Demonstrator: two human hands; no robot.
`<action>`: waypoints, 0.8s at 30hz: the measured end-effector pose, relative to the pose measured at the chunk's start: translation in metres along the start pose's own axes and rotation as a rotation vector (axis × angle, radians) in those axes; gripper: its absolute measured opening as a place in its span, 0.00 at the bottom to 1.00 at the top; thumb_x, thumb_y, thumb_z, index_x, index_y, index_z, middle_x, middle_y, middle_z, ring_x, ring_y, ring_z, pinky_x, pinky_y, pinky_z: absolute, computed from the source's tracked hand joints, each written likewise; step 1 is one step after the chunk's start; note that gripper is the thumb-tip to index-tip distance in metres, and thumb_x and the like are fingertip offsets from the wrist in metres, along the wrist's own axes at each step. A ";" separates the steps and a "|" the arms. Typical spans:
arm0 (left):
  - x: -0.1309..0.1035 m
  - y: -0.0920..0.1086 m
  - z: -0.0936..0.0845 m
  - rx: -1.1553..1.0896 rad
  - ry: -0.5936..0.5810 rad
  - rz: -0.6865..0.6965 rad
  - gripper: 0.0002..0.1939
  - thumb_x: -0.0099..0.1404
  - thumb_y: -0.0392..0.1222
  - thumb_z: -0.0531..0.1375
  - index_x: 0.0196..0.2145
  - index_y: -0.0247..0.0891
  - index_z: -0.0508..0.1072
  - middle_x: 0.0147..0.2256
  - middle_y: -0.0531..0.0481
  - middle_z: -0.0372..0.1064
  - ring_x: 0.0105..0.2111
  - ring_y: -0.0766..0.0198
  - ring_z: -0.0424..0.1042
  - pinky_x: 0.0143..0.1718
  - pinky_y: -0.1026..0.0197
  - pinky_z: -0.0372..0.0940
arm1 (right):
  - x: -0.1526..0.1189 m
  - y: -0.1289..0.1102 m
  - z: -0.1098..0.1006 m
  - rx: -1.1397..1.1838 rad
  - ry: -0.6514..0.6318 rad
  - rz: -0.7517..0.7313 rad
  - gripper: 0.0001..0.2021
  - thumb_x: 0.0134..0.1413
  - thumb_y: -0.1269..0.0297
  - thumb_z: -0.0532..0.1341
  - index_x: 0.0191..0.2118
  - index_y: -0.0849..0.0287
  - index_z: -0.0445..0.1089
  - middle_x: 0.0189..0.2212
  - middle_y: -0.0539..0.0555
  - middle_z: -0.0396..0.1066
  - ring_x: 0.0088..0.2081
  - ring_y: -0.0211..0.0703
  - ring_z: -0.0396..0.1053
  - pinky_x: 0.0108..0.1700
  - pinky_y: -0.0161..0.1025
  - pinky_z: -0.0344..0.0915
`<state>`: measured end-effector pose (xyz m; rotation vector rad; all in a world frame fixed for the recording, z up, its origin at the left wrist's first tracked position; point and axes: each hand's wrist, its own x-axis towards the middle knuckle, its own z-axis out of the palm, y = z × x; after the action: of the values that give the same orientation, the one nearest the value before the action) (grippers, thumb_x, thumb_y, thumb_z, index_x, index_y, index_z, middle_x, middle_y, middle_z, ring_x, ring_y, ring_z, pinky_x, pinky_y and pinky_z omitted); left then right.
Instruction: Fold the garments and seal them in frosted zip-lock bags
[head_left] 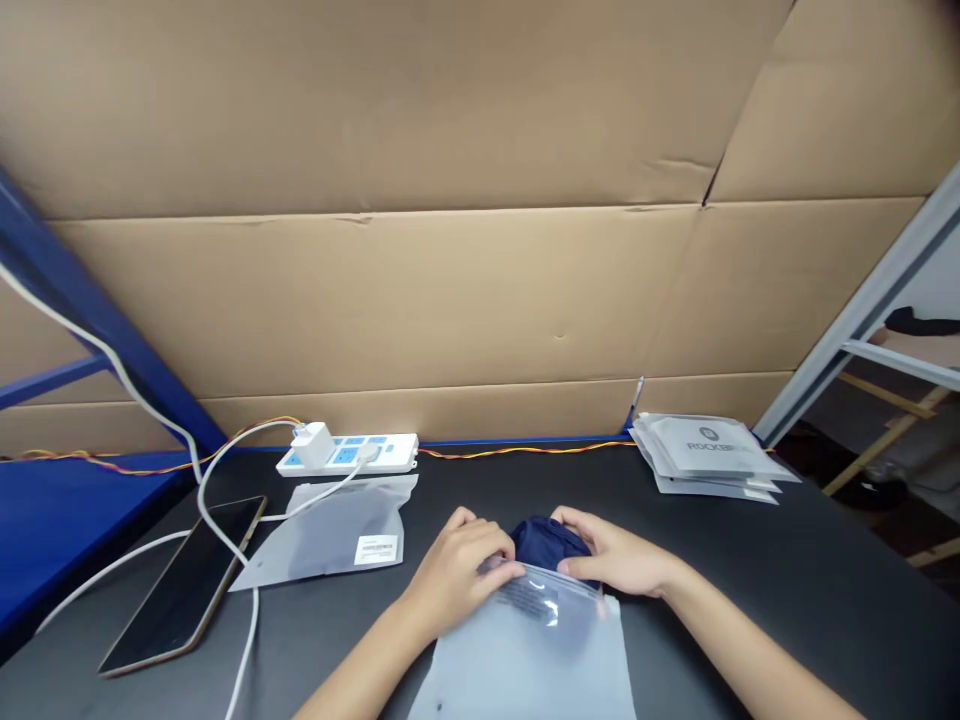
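Observation:
A frosted zip bag [536, 665] lies at the front edge of the black table, its open end facing away from me. A dark blue folded cloth [544, 543] sticks out of that end, partly inside the bag. My left hand [469, 565] pinches the bag's top edge at its left side, next to the cloth. With thumb and fingers, my right hand [611, 553] grips the right side of the cloth. The fingertips behind the cloth are partly hidden.
At the left lie a tablet [184, 585], a flat frosted bag with a label [330, 530] and white cables. A power strip [382, 453] sits by the cardboard wall. A stack of packed bags [705, 450] and a pen [634, 400] are at the back right.

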<state>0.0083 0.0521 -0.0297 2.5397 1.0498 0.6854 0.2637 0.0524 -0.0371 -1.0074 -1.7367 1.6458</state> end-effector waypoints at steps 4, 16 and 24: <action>0.000 0.001 0.008 -0.037 0.042 0.026 0.11 0.69 0.47 0.62 0.31 0.40 0.71 0.27 0.56 0.69 0.29 0.65 0.64 0.40 0.59 0.56 | 0.002 0.000 -0.001 -0.022 -0.089 0.032 0.14 0.51 0.61 0.67 0.44 0.55 0.70 0.39 0.48 0.71 0.40 0.43 0.68 0.45 0.39 0.65; -0.005 0.000 -0.008 -0.264 -0.280 -0.155 0.08 0.65 0.48 0.65 0.36 0.43 0.75 0.33 0.55 0.68 0.37 0.62 0.65 0.42 0.63 0.58 | 0.001 0.006 -0.016 -0.246 -0.137 0.106 0.28 0.63 0.40 0.51 0.23 0.59 0.62 0.20 0.44 0.56 0.23 0.32 0.50 0.25 0.32 0.51; -0.005 0.003 -0.005 -0.321 -0.410 -0.125 0.14 0.62 0.54 0.66 0.29 0.41 0.75 0.35 0.55 0.67 0.40 0.61 0.65 0.54 0.58 0.52 | 0.000 0.000 -0.007 -0.352 -0.137 0.077 0.26 0.64 0.41 0.51 0.27 0.58 0.66 0.24 0.47 0.63 0.25 0.36 0.59 0.30 0.33 0.58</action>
<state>0.0040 0.0465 -0.0252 2.1877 0.8659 0.2543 0.2696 0.0566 -0.0359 -1.1519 -2.1570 1.5166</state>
